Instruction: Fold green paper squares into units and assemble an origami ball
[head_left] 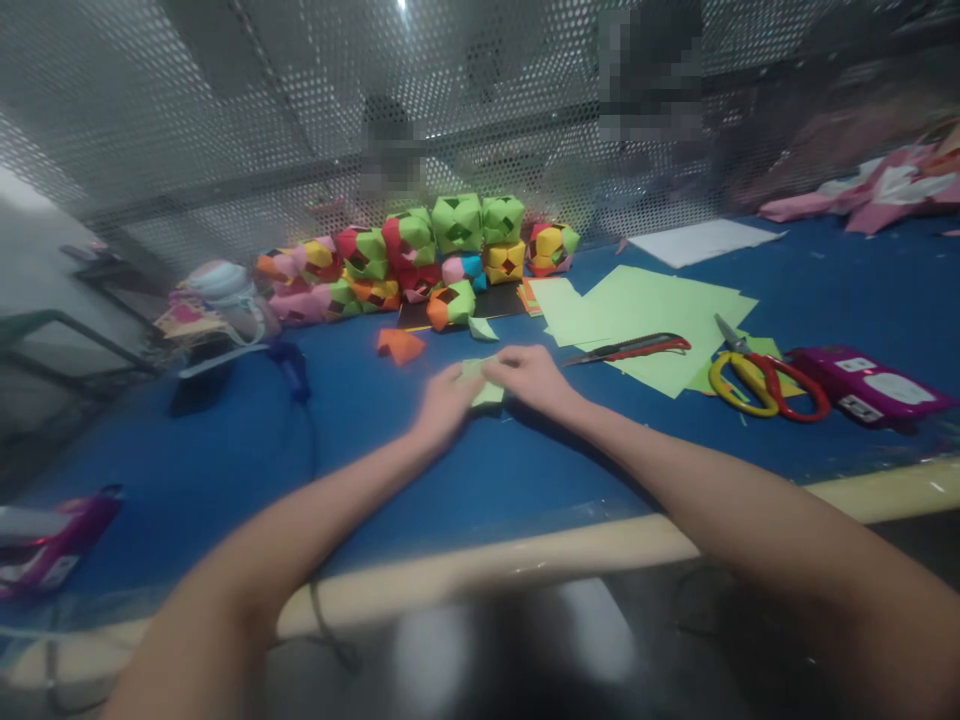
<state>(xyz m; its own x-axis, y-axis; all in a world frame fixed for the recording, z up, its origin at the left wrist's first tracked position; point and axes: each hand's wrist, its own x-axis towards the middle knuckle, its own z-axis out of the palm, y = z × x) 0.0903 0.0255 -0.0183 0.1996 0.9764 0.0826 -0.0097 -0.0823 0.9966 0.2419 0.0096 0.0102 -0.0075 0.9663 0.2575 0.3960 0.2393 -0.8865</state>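
Observation:
A small folded piece of light green paper [487,393] lies between my two hands, near the middle of the blue tabletop. My left hand [444,400] grips its left side with fingers closed. From the right, my right hand [529,378] pinches its upper edge. Just beyond them are an orange folded piece [400,345] and a small pale green piece [483,329]. A red cutter knife [637,347] rests to the right, partly over light green sheets [660,305]. Fine creases in the held paper are blurred.
Stacked colourful paper cubes [457,222] stand along the mesh partition [300,130]. Scissors [769,385] and a purple box [874,385] are at the right. A blue tool [290,368] with a cord is at the left. Pink paper shapes [885,190] lie back right.

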